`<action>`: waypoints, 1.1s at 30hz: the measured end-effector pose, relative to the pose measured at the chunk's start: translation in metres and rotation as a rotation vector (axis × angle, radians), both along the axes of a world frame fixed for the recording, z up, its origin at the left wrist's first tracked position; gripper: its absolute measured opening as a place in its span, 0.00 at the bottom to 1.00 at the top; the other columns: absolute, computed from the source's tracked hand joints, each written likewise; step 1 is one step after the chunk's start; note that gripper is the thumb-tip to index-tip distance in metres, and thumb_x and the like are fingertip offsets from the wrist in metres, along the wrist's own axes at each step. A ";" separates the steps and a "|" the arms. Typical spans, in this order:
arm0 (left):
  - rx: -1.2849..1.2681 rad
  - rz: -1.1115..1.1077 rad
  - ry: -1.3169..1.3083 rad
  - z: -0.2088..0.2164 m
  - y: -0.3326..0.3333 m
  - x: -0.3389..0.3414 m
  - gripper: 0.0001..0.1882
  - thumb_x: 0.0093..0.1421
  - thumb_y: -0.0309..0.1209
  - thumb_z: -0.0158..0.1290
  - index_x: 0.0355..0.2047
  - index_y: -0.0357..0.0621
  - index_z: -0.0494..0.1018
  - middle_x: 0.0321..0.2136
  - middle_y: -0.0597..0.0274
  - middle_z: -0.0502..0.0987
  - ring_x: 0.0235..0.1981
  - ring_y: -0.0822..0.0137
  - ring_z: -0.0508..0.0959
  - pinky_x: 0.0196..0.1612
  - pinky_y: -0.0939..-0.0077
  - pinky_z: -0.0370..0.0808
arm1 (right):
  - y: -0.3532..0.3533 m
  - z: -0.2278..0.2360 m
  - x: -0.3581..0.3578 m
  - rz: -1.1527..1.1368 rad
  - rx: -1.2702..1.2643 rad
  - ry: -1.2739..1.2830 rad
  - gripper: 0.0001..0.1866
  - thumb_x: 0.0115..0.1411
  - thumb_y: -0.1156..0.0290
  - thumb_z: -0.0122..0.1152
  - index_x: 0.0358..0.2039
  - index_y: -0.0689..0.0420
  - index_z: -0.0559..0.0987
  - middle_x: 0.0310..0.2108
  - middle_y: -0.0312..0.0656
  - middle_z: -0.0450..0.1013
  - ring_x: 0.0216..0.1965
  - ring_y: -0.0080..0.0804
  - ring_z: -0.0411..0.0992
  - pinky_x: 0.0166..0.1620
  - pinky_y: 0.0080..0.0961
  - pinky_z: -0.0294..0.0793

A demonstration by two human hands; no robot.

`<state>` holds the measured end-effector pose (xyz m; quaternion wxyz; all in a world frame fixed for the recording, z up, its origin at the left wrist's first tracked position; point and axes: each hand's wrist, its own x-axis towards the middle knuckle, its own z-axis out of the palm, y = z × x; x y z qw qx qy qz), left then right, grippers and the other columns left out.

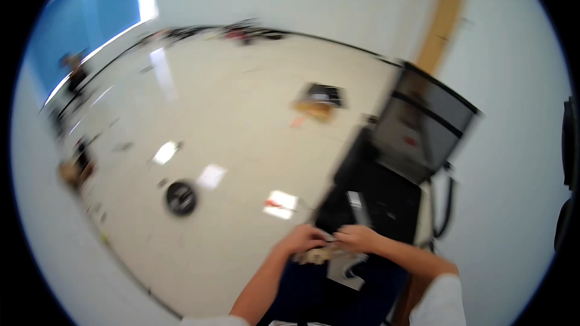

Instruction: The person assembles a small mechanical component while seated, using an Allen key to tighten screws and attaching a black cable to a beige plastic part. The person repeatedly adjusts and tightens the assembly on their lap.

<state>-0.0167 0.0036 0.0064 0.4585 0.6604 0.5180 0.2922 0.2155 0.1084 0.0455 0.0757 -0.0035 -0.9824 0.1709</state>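
My left hand (pixel 302 239) and my right hand (pixel 357 238) meet close together above my lap, fingers bent inward and closed. Between their fingertips is a small whitish piece, too blurred to name. Just below my left hand lies a lumpy beige thing (pixel 316 256) on the dark blue trousers (pixel 296 290). A white looped strip (pixel 350 267), perhaps a cord, curves under my right hand. In front of both hands stands a black chair (pixel 386 205) with a mesh back (pixel 420 124), and a shiny clear or silvery strip (pixel 357 206) rests on its seat.
On the pale floor lie a round black disc (pixel 181 198), a white sheet with a red mark (pixel 281 204), and a black and yellow item (pixel 320 101). Dark clutter (pixel 244 31) lines the far wall. Along the left wall sits a brown bag-like object (pixel 75 172).
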 end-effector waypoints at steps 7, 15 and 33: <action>0.130 -0.006 -0.016 0.015 -0.013 -0.021 0.13 0.52 0.38 0.66 0.35 0.47 0.85 0.31 0.58 0.85 0.34 0.57 0.83 0.38 0.65 0.78 | -0.056 0.007 -0.018 -0.386 -0.089 0.182 0.10 0.57 0.75 0.64 0.24 0.61 0.71 0.20 0.50 0.68 0.24 0.53 0.71 0.27 0.45 0.68; 0.074 0.136 -0.014 -0.004 -0.007 -0.029 0.17 0.50 0.41 0.68 0.35 0.41 0.85 0.29 0.55 0.85 0.30 0.64 0.84 0.37 0.68 0.80 | -0.095 -0.013 -0.040 -0.921 -0.313 0.360 0.08 0.66 0.69 0.58 0.38 0.61 0.73 0.23 0.49 0.70 0.23 0.40 0.69 0.29 0.34 0.69; -0.096 0.134 0.489 -0.107 -0.017 -0.053 0.16 0.52 0.32 0.63 0.38 0.32 0.81 0.30 0.57 0.83 0.33 0.65 0.82 0.37 0.72 0.79 | -0.091 0.037 -0.048 -1.132 -0.777 1.173 0.08 0.72 0.73 0.49 0.44 0.62 0.76 0.34 0.43 0.81 0.32 0.24 0.76 0.38 0.22 0.75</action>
